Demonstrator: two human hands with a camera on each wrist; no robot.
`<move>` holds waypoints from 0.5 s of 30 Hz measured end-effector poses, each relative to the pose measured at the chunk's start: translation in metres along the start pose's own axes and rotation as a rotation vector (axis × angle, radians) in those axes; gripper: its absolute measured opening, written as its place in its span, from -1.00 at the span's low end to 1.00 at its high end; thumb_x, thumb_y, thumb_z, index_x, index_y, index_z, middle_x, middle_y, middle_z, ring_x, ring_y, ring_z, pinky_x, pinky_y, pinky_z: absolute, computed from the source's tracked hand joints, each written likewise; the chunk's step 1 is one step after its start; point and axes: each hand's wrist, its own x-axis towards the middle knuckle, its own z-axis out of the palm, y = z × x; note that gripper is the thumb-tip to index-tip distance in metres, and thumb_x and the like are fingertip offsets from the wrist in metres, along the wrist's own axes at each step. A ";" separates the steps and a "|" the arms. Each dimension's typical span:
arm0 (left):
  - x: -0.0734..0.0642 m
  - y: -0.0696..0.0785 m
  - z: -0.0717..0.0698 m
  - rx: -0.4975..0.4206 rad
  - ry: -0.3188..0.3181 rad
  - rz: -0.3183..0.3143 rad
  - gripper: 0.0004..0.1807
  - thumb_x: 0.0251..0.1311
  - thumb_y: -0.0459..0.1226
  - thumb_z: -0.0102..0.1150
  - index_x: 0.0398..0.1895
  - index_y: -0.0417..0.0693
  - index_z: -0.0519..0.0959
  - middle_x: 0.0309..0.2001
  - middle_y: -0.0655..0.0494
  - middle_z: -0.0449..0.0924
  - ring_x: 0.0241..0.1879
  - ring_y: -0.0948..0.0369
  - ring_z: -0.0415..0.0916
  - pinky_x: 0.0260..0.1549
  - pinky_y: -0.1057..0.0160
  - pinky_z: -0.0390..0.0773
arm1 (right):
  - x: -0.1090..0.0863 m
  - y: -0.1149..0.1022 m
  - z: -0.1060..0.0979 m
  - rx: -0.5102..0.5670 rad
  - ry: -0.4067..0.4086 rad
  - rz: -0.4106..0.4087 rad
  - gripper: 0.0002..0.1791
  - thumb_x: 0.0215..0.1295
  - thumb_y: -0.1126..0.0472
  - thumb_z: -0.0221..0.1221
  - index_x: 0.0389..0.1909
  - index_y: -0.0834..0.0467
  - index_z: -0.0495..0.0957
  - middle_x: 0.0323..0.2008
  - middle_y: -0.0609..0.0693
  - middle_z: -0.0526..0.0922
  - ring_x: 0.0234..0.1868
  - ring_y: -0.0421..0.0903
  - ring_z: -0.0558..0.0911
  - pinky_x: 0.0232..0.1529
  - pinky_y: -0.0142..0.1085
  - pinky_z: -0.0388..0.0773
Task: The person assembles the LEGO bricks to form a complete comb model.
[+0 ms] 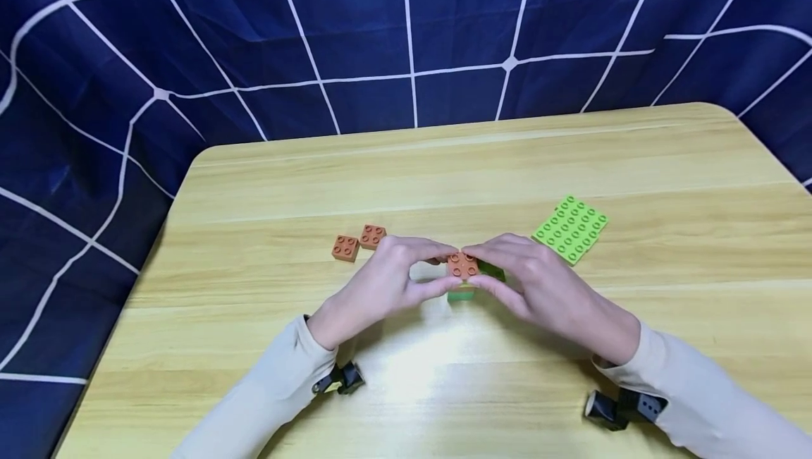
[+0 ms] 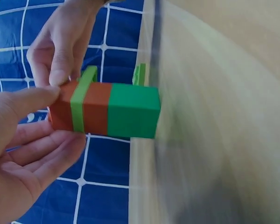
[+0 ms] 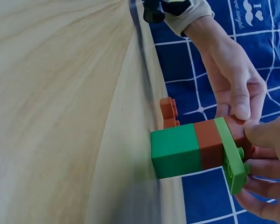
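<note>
Fingers and thumbs of a person's left hand (image 1: pixel 393 277) and right hand (image 1: pixel 536 279) pinch the top orange brick (image 1: pixel 463 266) of a tower (image 2: pixel 101 109), stacked over a narrow green strip (image 3: pixel 229 150), a lower orange brick (image 3: pixel 208 144) and a green block (image 3: pixel 176 151) on the wooden table (image 1: pixel 406 184). Uneven pressure, with the strip jutting rightward, could tip the tower. Two loose orange bricks (image 1: pixel 345 248) lie left; studded green pieces (image 1: pixel 570 229), their count unclear, lie right. Fingers hide whether the top brick sits flush.
</note>
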 end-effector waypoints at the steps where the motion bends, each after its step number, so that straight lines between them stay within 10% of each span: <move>1: 0.000 -0.001 0.000 0.002 0.004 0.002 -0.65 0.15 -0.26 0.34 -0.06 -0.33 0.63 -0.12 -0.15 0.68 -0.09 0.06 0.66 -0.03 0.42 0.57 | 0.000 0.001 0.001 0.008 0.003 0.004 -0.41 0.46 -0.11 -0.07 -0.05 0.36 0.62 -0.22 0.16 0.72 -0.22 0.02 0.71 -0.21 -0.17 0.71; 15: 0.000 -0.003 0.000 0.024 0.006 0.034 -0.65 0.18 -0.24 0.32 -0.07 -0.33 0.63 -0.13 -0.14 0.69 -0.10 0.07 0.67 -0.03 0.43 0.57 | 0.001 0.005 0.000 0.020 0.001 0.003 -0.40 0.44 -0.14 -0.06 -0.09 0.35 0.64 -0.26 0.14 0.73 -0.25 0.01 0.71 -0.22 -0.19 0.71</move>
